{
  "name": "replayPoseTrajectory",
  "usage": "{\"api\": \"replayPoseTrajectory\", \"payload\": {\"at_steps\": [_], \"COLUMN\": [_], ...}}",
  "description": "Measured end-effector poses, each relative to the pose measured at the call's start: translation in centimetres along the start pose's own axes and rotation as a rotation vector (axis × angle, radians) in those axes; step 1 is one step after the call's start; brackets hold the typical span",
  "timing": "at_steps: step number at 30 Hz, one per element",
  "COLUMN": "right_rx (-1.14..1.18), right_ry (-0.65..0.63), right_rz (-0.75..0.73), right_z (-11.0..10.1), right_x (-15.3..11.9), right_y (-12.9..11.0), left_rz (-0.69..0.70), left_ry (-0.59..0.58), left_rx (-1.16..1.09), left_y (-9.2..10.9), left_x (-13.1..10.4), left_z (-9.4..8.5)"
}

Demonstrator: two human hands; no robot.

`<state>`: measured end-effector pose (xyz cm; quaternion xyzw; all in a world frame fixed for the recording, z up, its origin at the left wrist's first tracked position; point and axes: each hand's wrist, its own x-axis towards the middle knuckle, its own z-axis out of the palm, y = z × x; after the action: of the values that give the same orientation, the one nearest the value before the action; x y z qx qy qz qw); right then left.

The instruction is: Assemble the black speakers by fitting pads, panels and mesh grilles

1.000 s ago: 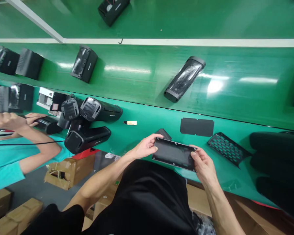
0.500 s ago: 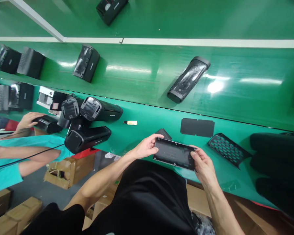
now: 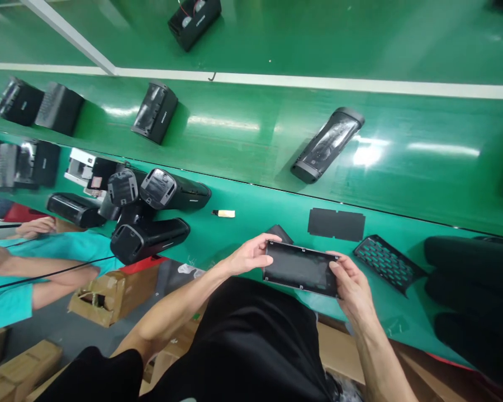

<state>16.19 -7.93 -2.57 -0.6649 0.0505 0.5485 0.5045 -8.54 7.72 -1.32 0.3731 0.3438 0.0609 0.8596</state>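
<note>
A black rectangular panel (image 3: 299, 268) with small clips along its rim is held between both my hands, just over the table's near edge. My left hand (image 3: 251, 255) grips its left end, thumb on the inner face. On the right end, my right hand (image 3: 351, 282) pinches it with the thumb on top. Behind the panel, a dark piece (image 3: 280, 233) is partly hidden. Beyond it lies a flat black sheet (image 3: 336, 224) with small notches. To the right, a black perforated grille (image 3: 388, 262) rests on the table.
Black speaker-like housings (image 3: 151, 240) are grouped at the left, near a co-worker's hand (image 3: 36, 228). A small yellow-labelled tube (image 3: 224, 214) lies mid-table. On the green conveyor (image 3: 243, 145) sits a cylindrical housing (image 3: 327, 145). Dark rounded pieces (image 3: 461, 290) are stacked at right. Cardboard boxes (image 3: 115, 293) stand below.
My hands keep the same grip on the panel, which is tilted slightly differently. The co-worker's hand has let go of a black housing and drawn back left. The view has shifted slightly.
</note>
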Motion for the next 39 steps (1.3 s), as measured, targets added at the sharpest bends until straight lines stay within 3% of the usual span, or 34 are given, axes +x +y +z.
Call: {"api": "replayPoseTrajectory", "payload": {"at_steps": [6,9,14,24,30,36,39], "right_rx": [-0.071,-0.093,-0.133,-0.221,-0.237,-0.21,-0.184], "right_ry": [-0.105,-0.139,-0.152,-0.241,-0.232,-0.229,-0.218], "right_rz": [0.019,0.026,0.003,-0.105,-0.114,-0.105,-0.037], "right_z": [0.3,0.9,1.8,2.2,2.4,2.1,1.6], "right_x": [1.2,1.9,2.4,1.8,1.8,1.9,2.3], "right_y": [-3.4,-4.6,-5.5,-6.7,-6.8,-6.6,-6.5], "left_rz": [-0.117,-0.073,0.041,0.155,0.183,0.148,0.053], "left_ry": [-0.123,-0.178,-0.126,-0.117,-0.121,-0.124,-0.17], "left_rx": [-0.23,-0.131,0.124,0.314,0.37,0.295,0.053], "left_y": [0.3,1.5,2.5,2.9,3.2,3.1,2.3], "left_x": [2.8,3.4,2.4,1.6,1.6,1.1,1.6], "left_z": [-1.0,-1.1,-1.0,-1.1,-0.8,-0.9,-1.5]}}
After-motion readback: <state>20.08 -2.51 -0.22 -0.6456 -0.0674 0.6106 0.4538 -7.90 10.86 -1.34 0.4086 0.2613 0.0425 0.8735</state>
